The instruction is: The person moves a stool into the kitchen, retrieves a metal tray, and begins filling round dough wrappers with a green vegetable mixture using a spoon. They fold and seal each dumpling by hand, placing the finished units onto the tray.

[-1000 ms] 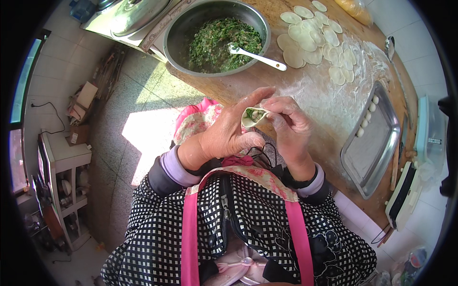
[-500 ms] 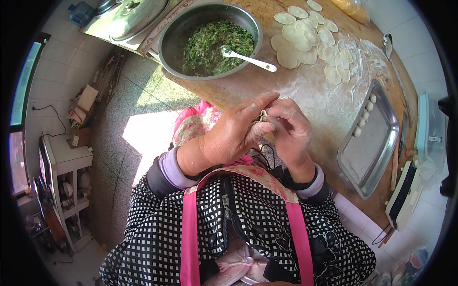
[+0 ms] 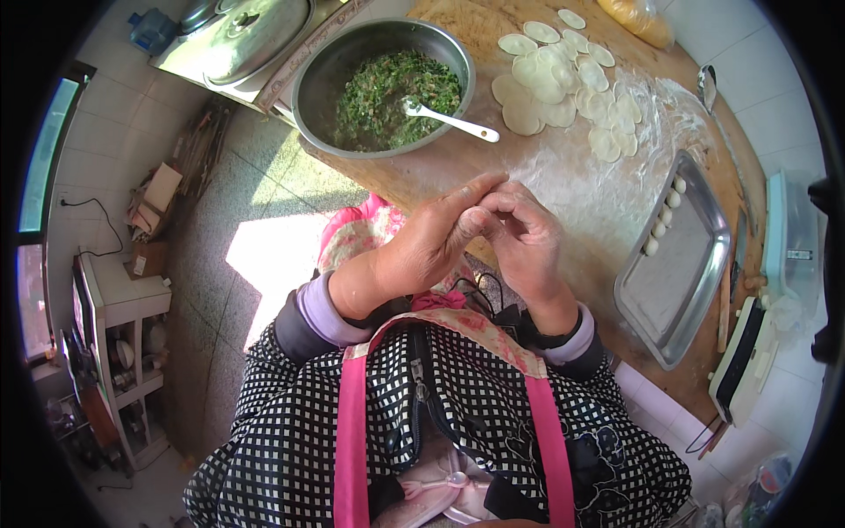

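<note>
My left hand and my right hand meet over the near edge of the wooden table, thumbs and fingers pressed together. Between them is a small dumpling, hidden now by the fingers; its pleated edge showed a moment ago. Beyond my hands stands a large metal bowl of chopped green filling, with a white spoon leaning out of it. Thin round dough wrappers lie overlapped at the far right. Several small dumplings line the left side of a metal tray.
Flour dusts the wooden tabletop. A ladle, a pale plastic box and a black-and-white appliance line the right wall. A lidded pot stands at the far left; a white shelf unit is lower left.
The fingers have closed over the dumpling, so its edge no longer shows. My right hand has shifted slightly left. The bowl, wrappers and tray appear a little farther left in view.
</note>
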Available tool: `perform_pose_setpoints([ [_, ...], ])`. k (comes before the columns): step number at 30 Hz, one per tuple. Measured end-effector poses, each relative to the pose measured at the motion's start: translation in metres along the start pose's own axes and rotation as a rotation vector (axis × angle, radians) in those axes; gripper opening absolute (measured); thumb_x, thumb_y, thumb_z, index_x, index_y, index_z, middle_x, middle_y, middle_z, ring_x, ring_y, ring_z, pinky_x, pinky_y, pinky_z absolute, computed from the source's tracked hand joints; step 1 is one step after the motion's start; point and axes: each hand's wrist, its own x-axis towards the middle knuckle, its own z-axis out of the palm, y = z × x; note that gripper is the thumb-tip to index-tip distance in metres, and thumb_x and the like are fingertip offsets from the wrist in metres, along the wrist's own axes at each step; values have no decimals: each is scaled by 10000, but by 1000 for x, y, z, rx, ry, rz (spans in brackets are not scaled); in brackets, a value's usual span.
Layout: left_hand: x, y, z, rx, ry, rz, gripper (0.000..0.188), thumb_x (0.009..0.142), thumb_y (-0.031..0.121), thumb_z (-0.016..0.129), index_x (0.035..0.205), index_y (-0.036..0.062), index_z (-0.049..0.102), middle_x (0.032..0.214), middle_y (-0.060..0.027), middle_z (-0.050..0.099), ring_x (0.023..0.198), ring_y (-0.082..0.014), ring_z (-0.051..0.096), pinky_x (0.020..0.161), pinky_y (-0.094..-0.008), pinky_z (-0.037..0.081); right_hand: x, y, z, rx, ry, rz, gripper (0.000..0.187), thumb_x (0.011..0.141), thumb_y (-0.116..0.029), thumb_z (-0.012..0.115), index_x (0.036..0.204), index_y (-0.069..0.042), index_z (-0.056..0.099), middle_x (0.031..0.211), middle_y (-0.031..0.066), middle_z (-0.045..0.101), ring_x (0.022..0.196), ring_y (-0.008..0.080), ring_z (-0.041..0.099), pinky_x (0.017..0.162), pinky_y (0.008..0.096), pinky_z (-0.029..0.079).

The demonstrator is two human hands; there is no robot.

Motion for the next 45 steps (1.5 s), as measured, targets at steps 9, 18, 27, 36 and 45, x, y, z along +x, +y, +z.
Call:
perform_pose_setpoints([
  [9, 4, -4, -63, 619, 563, 324, 627, 812, 346, 680, 1277, 7, 431, 1320, -197, 450, 1217, -318, 455, 1004, -397, 363, -4, 7, -4, 136, 189, 218, 33, 853, 0, 619, 885, 6, 616, 868, 14, 596, 771, 76, 566, 708, 216, 467],
  [18, -5, -52, -82, 1020, 1081, 28, 859, 695, 249, 782, 1330, -49, 286, 1404, -260, 279, 1312, -400, 266, 1088, -443, 220, -5, 7, 2, 155, 121, 215, 41, 850, 29, 608, 881, 3, 603, 877, 18, 585, 786, 71, 559, 721, 210, 468],
  [27, -31, -67, -85, 776, 1030, -59, 891, 694, 183, 788, 1354, -57, 240, 1410, -249, 272, 1320, -367, 277, 1093, -410, 240, -6, 5, 1, 108, 98, 192, 34, 852, 23, 610, 876, 0, 602, 869, 9, 577, 776, 64, 550, 706, 203, 456],
  [36, -64, -46, -57, 607, 653, -30, 597, 738, 153, 747, 1238, 1, 458, 1308, -201, 457, 1241, -323, 423, 1035, -387, 333, -7, -1, 4, 95, 127, 191, 27, 856, 6, 615, 880, 3, 604, 855, 7, 584, 770, 61, 553, 705, 208, 463],
  [45, -19, -17, -13, -71, -55, 74, 749, 909, 476, 497, 1382, -61, 278, 1298, -165, 467, 1214, -226, 447, 1015, -335, 341, -10, -1, 16, 127, -3, 135, 53, 849, -3, 622, 898, 2, 602, 915, 28, 560, 802, 78, 538, 733, 215, 447],
])
